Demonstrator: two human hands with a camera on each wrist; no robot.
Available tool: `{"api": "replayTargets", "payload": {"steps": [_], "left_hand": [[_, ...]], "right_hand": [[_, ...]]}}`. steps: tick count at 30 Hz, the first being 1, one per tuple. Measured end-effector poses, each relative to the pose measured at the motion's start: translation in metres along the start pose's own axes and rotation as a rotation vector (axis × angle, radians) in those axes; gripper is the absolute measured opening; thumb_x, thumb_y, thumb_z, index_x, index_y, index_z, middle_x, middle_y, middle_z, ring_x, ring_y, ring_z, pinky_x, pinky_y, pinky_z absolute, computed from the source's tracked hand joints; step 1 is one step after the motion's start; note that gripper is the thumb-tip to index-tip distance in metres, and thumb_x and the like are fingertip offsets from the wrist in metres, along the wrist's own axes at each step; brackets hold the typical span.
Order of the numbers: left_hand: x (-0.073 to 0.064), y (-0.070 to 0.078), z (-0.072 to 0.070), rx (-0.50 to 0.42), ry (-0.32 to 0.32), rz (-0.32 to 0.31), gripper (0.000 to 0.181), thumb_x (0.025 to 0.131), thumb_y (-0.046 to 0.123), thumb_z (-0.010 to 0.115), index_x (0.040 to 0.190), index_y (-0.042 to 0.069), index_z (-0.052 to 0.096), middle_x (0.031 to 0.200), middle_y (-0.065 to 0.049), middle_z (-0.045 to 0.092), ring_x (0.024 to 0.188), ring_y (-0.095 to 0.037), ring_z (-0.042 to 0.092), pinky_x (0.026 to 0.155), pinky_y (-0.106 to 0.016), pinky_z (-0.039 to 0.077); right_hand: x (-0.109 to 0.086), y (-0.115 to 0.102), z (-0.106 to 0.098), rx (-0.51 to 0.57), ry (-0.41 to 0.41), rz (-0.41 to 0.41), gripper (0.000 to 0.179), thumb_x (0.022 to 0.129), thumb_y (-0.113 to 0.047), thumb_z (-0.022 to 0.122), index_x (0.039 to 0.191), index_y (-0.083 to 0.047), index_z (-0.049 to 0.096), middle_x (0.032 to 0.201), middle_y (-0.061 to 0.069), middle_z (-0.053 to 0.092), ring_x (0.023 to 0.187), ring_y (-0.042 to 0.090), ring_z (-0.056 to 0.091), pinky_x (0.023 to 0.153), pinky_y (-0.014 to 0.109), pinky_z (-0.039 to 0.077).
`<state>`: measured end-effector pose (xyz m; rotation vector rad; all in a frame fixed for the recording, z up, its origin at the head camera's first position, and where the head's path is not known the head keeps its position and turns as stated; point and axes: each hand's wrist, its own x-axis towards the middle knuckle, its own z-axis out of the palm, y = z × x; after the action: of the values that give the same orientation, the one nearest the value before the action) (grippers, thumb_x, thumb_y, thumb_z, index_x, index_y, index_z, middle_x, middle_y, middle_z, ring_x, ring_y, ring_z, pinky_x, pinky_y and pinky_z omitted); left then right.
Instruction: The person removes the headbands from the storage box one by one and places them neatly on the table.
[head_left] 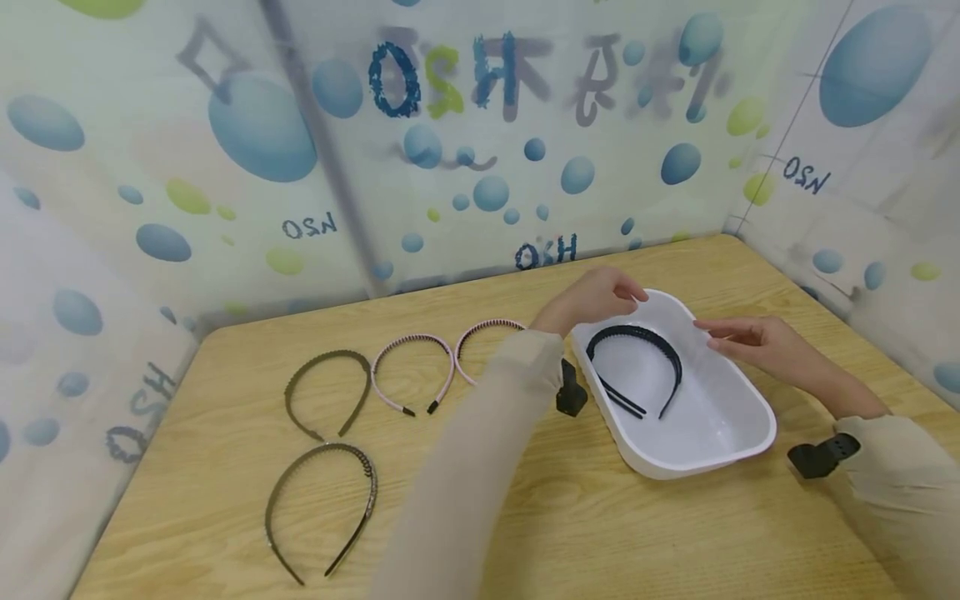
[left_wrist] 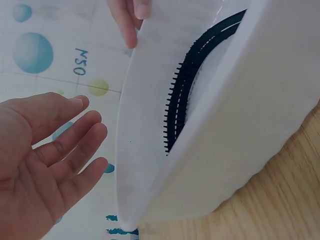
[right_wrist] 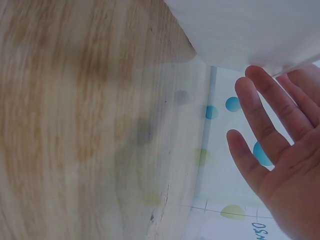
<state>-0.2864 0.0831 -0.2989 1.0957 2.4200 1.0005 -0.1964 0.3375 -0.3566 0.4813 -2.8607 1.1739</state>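
Note:
A white plastic basin stands on the table's right half. Black headbands lie together inside it, toward its left side; the left wrist view shows the comb teeth of the black headbands. Beside the basin's far left corner is my left hand, its fingers loosely bent and nothing between them; in the left wrist view that hand is apart from the rim. My right hand is at the right rim with fingertips against it. Seen from the right wrist, this hand's fingers are nearly straight.
Left of the basin lie two pink headbands, one partly behind my left sleeve. Farther left are an olive-brown headband and a dark one with a patterned side. Bubble-printed curtains border the wooden table.

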Motion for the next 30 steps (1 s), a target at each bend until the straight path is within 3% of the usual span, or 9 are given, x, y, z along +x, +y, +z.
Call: {"api": "replayTargets", "payload": {"steps": [5,13,21,30], "left_hand": [[0.01,0.002,0.006,0.016,-0.019,-0.052,0.023,0.09,0.006,0.055,0.111,0.003,0.065,0.108,-0.004,0.062,0.098,-0.011,0.053,0.078,-0.015,0.042],[0.02,0.006,0.006,0.051,-0.039,-0.197,0.023,0.09,0.011,0.057,0.112,0.009,0.065,0.109,0.001,0.06,0.097,-0.009,0.053,0.081,-0.018,0.042],[0.022,0.006,0.011,-0.004,-0.095,-0.299,0.027,0.09,0.014,0.058,0.116,0.011,0.064,0.105,0.0,0.061,0.093,-0.012,0.054,0.08,-0.028,0.047],[0.029,-0.001,0.022,0.044,-0.102,-0.305,0.027,0.088,0.012,0.059,0.115,0.01,0.064,0.112,0.003,0.06,0.1,-0.009,0.053,0.082,-0.021,0.044]], "right_hand": [[0.0,0.0,0.0,0.0,0.004,-0.009,0.038,0.092,-0.018,0.056,0.124,0.003,0.054,0.122,0.027,0.052,0.089,-0.013,0.051,0.071,0.013,0.047],[0.0,-0.001,0.0,0.004,0.009,-0.007,0.038,0.092,-0.019,0.056,0.124,0.002,0.055,0.122,0.026,0.052,0.09,-0.011,0.053,0.071,0.013,0.047],[0.001,-0.002,-0.002,-0.013,0.0,-0.002,0.038,0.092,-0.018,0.056,0.124,0.002,0.054,0.121,0.025,0.054,0.089,-0.015,0.049,0.071,0.011,0.046],[0.002,-0.003,-0.003,-0.024,-0.009,0.01,0.039,0.092,-0.019,0.057,0.124,0.002,0.055,0.121,0.025,0.054,0.088,-0.014,0.05,0.071,0.013,0.047]]}}
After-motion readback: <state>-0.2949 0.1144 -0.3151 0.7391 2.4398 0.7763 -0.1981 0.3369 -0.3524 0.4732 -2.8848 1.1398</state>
